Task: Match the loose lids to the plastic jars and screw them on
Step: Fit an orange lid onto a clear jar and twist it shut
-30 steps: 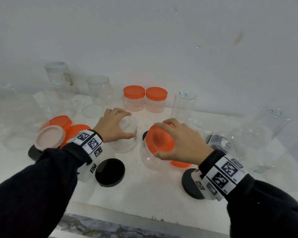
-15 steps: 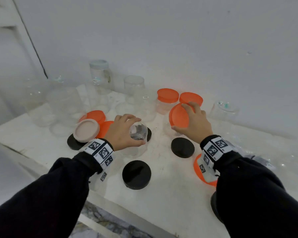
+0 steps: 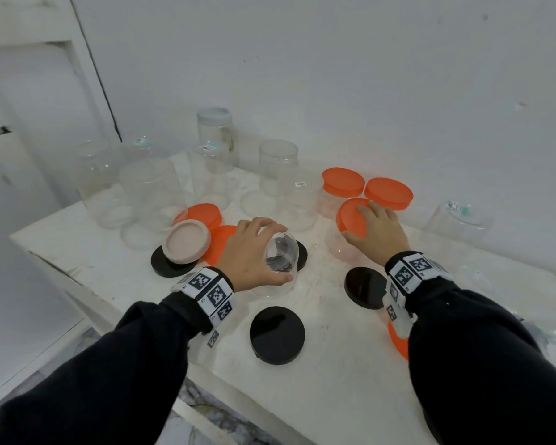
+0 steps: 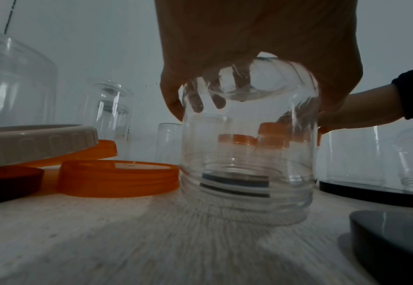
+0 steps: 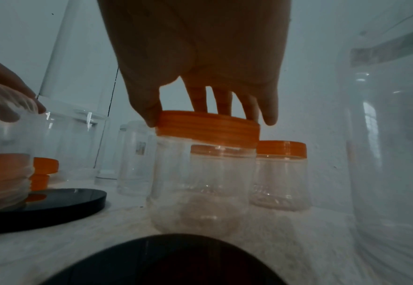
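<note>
My left hand (image 3: 276, 250) grips a clear jar (image 3: 272, 289) from above; in the left wrist view this jar (image 4: 246, 164) stands mouth-down, its threaded neck at the table, with my left hand's fingers (image 4: 173, 104) curled over its base. My right hand (image 3: 358, 221) holds an orange lid (image 3: 349, 216) from above, seated on a clear jar (image 3: 337, 248). In the right wrist view my right hand (image 5: 207, 113) clasps the lid (image 5: 207, 129) around its rim, and the jar (image 5: 200, 183) stands upright on the table.
Two orange-lidded jars (image 3: 343, 183) (image 3: 389, 192) stand just behind my right hand. Loose black lids (image 3: 277, 335) (image 3: 363, 287) lie in front. A pink lid (image 3: 187, 240) and orange lids (image 3: 203, 215) lie left. Several clear jars line the back wall. The table edge (image 3: 77, 284) runs along the left.
My right hand has carried the orange-lidded jar away from me, up beside the two capped jars at the back. My left hand has kept its hold on the clear jar.
</note>
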Available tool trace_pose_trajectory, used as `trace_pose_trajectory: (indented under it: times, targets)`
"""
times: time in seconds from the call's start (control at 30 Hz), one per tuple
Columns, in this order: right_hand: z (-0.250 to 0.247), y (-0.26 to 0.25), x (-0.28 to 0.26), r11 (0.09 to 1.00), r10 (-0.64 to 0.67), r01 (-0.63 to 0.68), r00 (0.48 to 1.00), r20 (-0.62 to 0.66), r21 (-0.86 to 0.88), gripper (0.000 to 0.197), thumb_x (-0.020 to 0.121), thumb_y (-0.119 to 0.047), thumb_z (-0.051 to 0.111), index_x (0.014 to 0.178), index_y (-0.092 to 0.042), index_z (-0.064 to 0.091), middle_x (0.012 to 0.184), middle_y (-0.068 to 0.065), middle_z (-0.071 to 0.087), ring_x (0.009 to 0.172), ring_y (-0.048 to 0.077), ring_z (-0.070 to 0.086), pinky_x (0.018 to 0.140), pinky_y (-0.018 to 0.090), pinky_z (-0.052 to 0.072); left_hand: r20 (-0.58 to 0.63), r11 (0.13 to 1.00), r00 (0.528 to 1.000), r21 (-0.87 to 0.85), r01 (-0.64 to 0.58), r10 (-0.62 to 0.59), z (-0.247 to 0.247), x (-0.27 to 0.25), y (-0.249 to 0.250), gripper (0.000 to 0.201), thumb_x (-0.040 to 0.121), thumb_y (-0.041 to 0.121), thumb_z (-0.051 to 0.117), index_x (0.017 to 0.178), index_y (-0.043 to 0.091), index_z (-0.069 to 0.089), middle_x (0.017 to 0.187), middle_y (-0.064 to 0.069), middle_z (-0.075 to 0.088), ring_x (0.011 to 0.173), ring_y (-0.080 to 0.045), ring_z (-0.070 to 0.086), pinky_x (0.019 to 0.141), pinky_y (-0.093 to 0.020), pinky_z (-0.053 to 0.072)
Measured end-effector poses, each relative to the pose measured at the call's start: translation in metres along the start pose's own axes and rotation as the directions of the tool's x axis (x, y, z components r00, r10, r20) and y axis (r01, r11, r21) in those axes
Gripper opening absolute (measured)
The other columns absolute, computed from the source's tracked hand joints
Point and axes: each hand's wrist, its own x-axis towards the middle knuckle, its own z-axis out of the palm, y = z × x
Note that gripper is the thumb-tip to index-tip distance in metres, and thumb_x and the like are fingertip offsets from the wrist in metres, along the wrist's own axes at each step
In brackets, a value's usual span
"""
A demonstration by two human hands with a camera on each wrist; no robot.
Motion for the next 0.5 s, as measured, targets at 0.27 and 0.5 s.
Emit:
trace_pose_trajectory:
  times: [0.27,0.5]
  targets:
    - [0.006,-0.001,0.011,0.998,0.010,-0.010,1.000,0.002,0.061,0.055,0.088,-0.028,0.061,0.136,-0.009,0.044,0.146,0.012,0.035,0.136,0.031,0.026,0.106,0.046,0.030,-0.001,0.999,1.000,-0.034,-0.005,0.005,0.002,0.000,-0.004,0.092,0.048,0.074,0.048,0.130,0.032,0.042,0.133,0.007,0.038,0.116,-0.017,0.032,0.098,-0.037,0.036]
    - [0.005,0.001,0.020,1.000,0.009,-0.010,1.000,0.019,0.023,0.055,0.090,-0.029,0.059,0.138,-0.010,0.040,0.146,0.012,0.034,0.136,0.032,0.025,0.107,0.046,0.030,0.005,0.999,1.000,0.017,-0.031,0.031,0.004,0.001,-0.006,0.093,0.049,0.077,0.046,0.131,0.032,0.041,0.133,0.007,0.038,0.116,-0.018,0.032,0.096,-0.041,0.039]
